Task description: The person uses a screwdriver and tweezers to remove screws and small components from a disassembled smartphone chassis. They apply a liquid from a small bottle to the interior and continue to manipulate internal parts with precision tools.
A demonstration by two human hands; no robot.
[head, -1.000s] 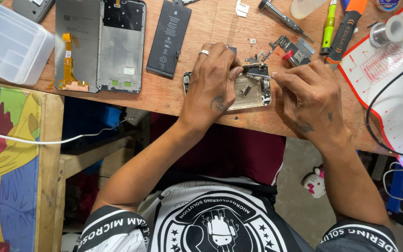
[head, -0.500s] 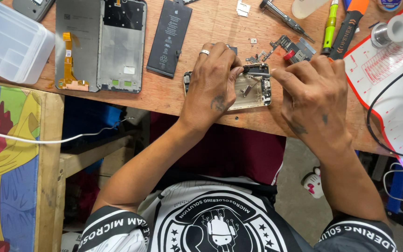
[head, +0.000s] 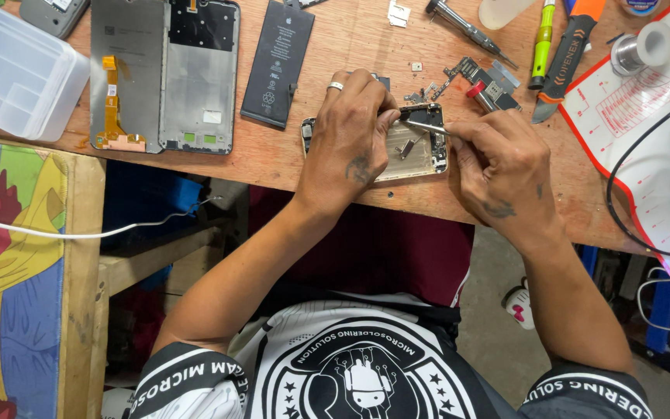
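Observation:
An opened phone body [head: 419, 149] lies on the wooden bench near its front edge, its inner parts showing. My left hand [head: 350, 132], with a ring on one finger, rests on the phone and pins its left part down. My right hand [head: 502, 167] holds thin metal tweezers [head: 425, 126], their tip inside the top of the phone. Several small loose phone parts [head: 484, 80] lie just beyond the phone.
A black flat battery [head: 277, 62] and two phone frames [head: 166, 74] lie to the left, next to a clear plastic organiser box [head: 13, 70]. Screwdrivers [head: 543, 39], a solder spool [head: 641, 48] and a white-and-red mat [head: 653, 140] with a black cable sit to the right.
My right hand has shifted slightly and the tweezers now show plainly, pointing into the top of the phone. My left hand stays on the phone.

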